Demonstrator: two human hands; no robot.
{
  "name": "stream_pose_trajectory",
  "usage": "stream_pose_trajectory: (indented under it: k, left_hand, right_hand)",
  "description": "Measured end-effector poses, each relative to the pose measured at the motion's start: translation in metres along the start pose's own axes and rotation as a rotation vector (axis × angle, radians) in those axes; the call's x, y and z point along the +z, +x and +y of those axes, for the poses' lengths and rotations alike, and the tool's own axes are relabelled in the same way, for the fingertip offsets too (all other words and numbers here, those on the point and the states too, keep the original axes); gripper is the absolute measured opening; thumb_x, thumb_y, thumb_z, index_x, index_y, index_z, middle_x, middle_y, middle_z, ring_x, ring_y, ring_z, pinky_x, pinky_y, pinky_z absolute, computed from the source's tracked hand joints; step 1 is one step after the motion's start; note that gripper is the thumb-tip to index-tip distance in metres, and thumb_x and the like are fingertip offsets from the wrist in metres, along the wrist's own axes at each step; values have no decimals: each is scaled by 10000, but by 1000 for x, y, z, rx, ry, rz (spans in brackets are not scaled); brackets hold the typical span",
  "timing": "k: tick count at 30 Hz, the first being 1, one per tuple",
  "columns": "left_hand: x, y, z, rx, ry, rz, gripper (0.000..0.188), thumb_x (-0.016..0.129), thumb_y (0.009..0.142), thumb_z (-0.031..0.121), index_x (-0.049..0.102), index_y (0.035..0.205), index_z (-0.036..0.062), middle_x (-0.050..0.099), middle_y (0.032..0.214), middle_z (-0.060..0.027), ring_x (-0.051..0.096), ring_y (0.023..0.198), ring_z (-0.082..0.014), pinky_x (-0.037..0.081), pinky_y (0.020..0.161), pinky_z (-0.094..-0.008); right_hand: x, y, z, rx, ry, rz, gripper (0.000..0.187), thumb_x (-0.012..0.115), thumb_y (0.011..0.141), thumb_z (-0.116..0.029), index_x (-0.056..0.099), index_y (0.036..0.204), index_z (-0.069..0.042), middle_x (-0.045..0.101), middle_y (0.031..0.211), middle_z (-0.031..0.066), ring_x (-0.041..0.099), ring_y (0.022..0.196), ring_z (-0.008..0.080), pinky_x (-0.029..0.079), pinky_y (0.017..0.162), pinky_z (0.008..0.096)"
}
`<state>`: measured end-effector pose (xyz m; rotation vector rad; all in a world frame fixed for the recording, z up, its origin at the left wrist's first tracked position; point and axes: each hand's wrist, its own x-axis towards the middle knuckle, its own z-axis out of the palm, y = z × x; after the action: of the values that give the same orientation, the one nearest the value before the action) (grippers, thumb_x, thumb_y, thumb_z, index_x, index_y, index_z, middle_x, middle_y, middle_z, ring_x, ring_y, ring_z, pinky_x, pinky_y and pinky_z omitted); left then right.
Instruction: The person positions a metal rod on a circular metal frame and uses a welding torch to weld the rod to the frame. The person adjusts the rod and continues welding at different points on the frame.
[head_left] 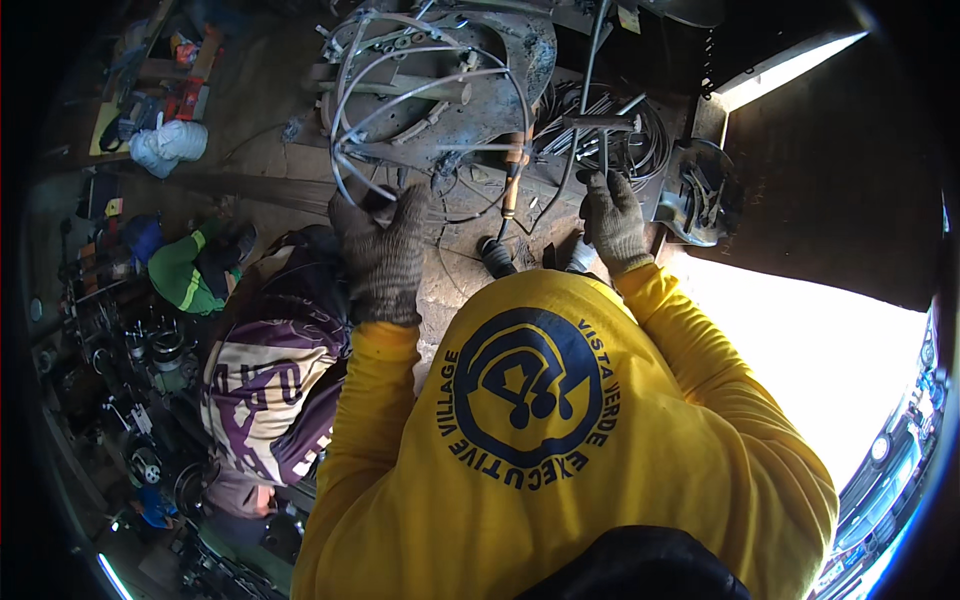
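My left hand point(384, 250), in a grey knit glove, is closed at the near end of a round cage of bent metal rods point(430, 91), where several rods meet. The cage rests over a worn metal work surface point(495, 112). My right hand point(613, 222), gloved too, grips the handle of a hammer point(600, 123), with its head raised away from me. Between my hands lies an orange-handled tool point(514, 172), apparently a welding electrode holder, with a cable. The cage's rods partly cover a thick metal bar point(430, 90) on the work surface.
Coiled wire and loose rods point(640, 140) lie right of the work surface, beside a metal pan of scraps point(700, 195). A person in a maroon and cream shirt point(270, 380) bends close at my left. Beyond is another in green point(185, 270). Bright daylight enters at right.
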<state>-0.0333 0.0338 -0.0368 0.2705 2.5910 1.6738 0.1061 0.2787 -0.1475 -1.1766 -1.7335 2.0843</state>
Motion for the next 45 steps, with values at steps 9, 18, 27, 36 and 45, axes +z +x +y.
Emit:
stream_pose_trajectory:
  k: [9, 18, 27, 36, 45]
  left_hand:
    - [46, 49, 3, -71, 47, -10, 887, 962, 764, 199, 460, 1456, -38, 643, 1293, -194, 660, 1144, -254, 554, 995, -384]
    - [53, 56, -14, 65, -178, -30, 936, 992, 722, 163, 431, 1439, -55, 635, 1325, -214, 678, 1148, -277, 594, 1002, -390]
    - [45, 59, -35, 151, 33, 14, 942, 995, 725, 273, 466, 1439, -38, 670, 1267, -212, 690, 1111, -275, 596, 958, -393]
    - [43, 51, -19, 77, 190, 4, 1040, 984, 737, 233, 354, 1501, -86, 678, 1254, -241, 697, 1116, -303, 596, 970, -391]
    - [51, 47, 6, -40, 111, 9, 1187, 980, 737, 188, 183, 1561, -117, 679, 1251, -270, 675, 1150, -299, 592, 962, -375]
  right_hand:
    - [-3, 1, 5, -81, -111, -29, 342, 611, 1077, -377, 659, 1128, -42, 633, 753, 24, 597, 644, 106, 493, 582, 285]
    - [14, 3, -5, -185, -220, -68, 335, 575, 1079, -338, 632, 1053, -9, 676, 825, 175, 707, 755, 306, 535, 697, 410]
    - [23, 4, -5, -241, -343, -51, 315, 575, 1061, -343, 597, 1072, -30, 659, 931, 267, 660, 919, 489, 518, 765, 523]
    - [29, 6, -13, -187, -403, -60, 359, 551, 1068, -397, 604, 1108, -44, 679, 973, 269, 673, 961, 484, 518, 809, 538]
    - [31, 5, -22, -148, -450, -40, 356, 549, 1070, -395, 615, 1100, -46, 681, 976, 276, 671, 983, 488, 515, 821, 545]
